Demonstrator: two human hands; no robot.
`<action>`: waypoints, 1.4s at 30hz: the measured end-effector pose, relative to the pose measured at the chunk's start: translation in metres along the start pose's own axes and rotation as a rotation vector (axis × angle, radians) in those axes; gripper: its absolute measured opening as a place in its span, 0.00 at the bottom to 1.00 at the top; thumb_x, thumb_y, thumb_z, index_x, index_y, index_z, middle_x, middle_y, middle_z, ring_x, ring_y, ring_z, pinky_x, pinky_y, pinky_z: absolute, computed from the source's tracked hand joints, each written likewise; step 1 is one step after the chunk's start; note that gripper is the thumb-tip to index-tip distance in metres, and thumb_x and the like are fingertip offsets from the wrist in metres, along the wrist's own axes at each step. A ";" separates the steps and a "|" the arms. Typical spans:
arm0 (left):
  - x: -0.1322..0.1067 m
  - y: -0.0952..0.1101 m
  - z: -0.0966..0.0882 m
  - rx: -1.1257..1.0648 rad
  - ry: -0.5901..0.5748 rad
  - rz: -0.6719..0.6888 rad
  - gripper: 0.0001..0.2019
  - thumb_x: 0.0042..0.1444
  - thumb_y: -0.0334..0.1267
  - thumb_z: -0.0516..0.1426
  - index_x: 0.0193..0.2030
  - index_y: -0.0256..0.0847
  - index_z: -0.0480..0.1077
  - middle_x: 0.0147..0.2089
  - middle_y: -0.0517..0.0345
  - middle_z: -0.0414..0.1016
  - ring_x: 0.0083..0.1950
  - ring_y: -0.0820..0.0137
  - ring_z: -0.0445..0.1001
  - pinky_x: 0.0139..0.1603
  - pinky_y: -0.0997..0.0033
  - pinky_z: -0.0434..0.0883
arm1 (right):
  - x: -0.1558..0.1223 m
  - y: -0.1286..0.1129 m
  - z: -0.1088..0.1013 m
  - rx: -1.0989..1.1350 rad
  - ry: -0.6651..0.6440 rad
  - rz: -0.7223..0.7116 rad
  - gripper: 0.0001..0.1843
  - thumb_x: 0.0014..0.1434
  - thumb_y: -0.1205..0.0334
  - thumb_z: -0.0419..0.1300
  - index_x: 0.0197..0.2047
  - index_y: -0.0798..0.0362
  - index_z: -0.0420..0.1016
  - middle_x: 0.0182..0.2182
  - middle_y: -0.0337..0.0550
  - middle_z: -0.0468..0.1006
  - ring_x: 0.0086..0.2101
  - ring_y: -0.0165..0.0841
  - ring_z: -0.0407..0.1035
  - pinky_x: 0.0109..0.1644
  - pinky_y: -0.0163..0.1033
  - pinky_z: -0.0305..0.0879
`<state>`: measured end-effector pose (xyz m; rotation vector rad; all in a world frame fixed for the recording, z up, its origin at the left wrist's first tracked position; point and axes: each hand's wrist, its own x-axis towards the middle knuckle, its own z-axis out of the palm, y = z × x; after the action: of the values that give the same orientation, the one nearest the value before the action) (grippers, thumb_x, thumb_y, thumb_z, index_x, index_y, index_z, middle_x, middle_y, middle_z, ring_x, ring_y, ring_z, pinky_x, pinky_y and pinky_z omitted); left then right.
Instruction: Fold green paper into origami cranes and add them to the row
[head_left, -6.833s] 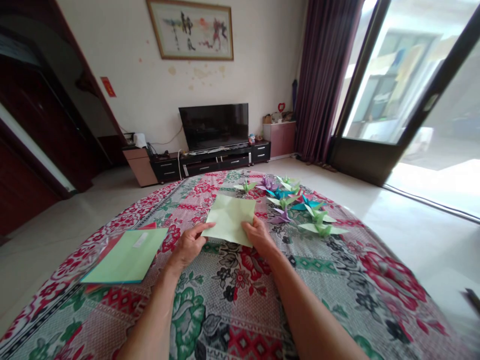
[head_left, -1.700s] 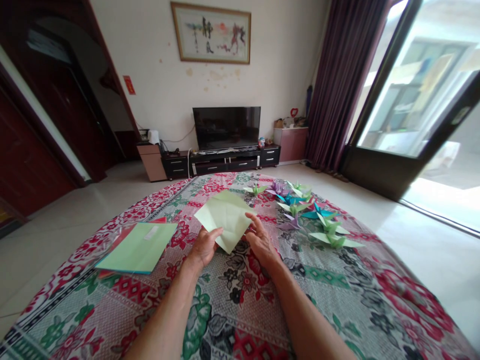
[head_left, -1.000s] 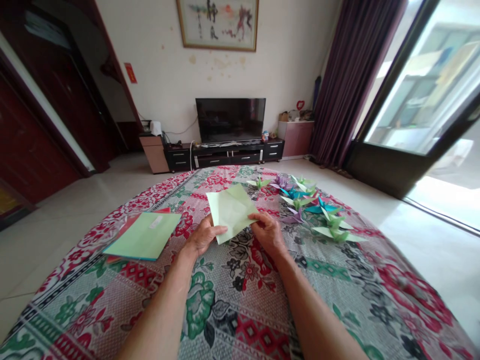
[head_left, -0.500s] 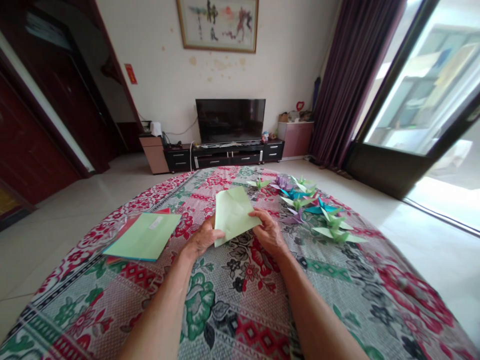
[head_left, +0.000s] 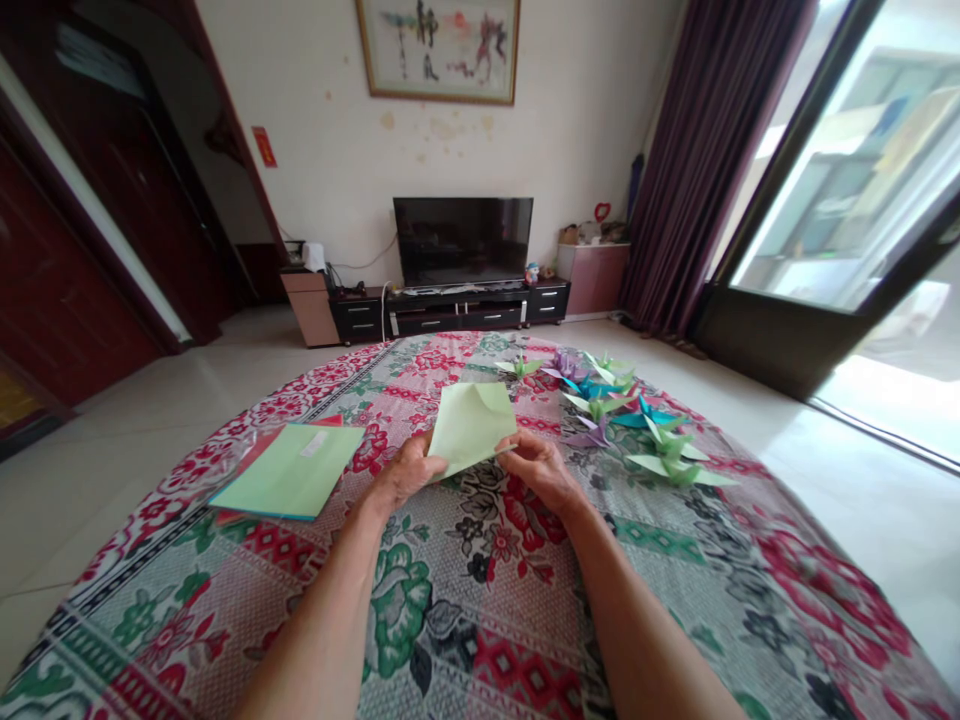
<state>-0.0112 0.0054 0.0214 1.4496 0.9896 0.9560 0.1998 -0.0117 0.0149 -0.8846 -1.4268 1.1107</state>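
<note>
A light green sheet of origami paper [head_left: 472, 428] is held between my two hands, tilted above the patterned tablecloth. Its upper right part bends up in a curl. My left hand [head_left: 411, 468] grips the lower left edge, thumb on top and fingers underneath. At the lower right edge, my right hand [head_left: 541, 470] pinches the paper between thumb and fingertips. To the left lies a stack of coloured paper [head_left: 289, 475], green on top, with red and blue edges showing. Several folded paper cranes [head_left: 600, 405] in green, purple, blue and pink stand to the right.
The round table wears a floral tablecloth [head_left: 480, 650]. Beyond it, a television [head_left: 463, 240] stands on a low black cabinet [head_left: 457, 317]. At the right are a purple curtain [head_left: 709, 170] and a glass door [head_left: 840, 220].
The sheet has turned and tilted slightly in my hands, and its upper right part now curls more. My right hand has dropped a little and pinches lower on the edge.
</note>
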 end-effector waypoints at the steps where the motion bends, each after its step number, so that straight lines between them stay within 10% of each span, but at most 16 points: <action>1: 0.000 0.000 0.000 0.007 -0.003 0.001 0.20 0.38 0.28 0.53 0.41 0.38 0.74 0.31 0.60 0.78 0.30 0.70 0.72 0.31 0.74 0.66 | 0.000 0.000 0.001 0.040 0.002 0.046 0.10 0.45 0.56 0.64 0.30 0.52 0.75 0.31 0.38 0.76 0.35 0.33 0.69 0.42 0.39 0.64; 20: -0.006 0.004 0.002 -0.048 -0.102 -0.113 0.16 0.42 0.31 0.56 0.41 0.33 0.72 0.31 0.53 0.77 0.25 0.73 0.71 0.20 0.80 0.61 | 0.010 0.025 0.004 -0.009 0.242 0.056 0.20 0.46 0.51 0.63 0.40 0.53 0.71 0.21 0.33 0.71 0.20 0.25 0.61 0.23 0.30 0.57; 29: -0.003 0.005 -0.003 -0.564 -0.117 -0.189 0.29 0.52 0.59 0.50 0.48 0.36 0.71 0.36 0.44 0.78 0.33 0.60 0.76 0.21 0.70 0.68 | 0.011 0.024 0.003 -0.016 0.229 -0.037 0.22 0.50 0.55 0.61 0.48 0.52 0.66 0.25 0.34 0.69 0.22 0.25 0.59 0.24 0.30 0.57; 42: -0.004 0.003 0.006 -0.389 -0.115 -0.139 0.19 0.46 0.44 0.62 0.43 0.35 0.73 0.32 0.52 0.78 0.28 0.68 0.74 0.27 0.74 0.67 | 0.010 0.022 0.005 0.005 0.205 -0.056 0.23 0.48 0.56 0.62 0.48 0.52 0.67 0.27 0.35 0.72 0.25 0.26 0.63 0.28 0.31 0.61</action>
<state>-0.0066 -0.0002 0.0232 1.0837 0.7593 0.8952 0.1920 0.0034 -0.0028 -0.9216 -1.2712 0.9523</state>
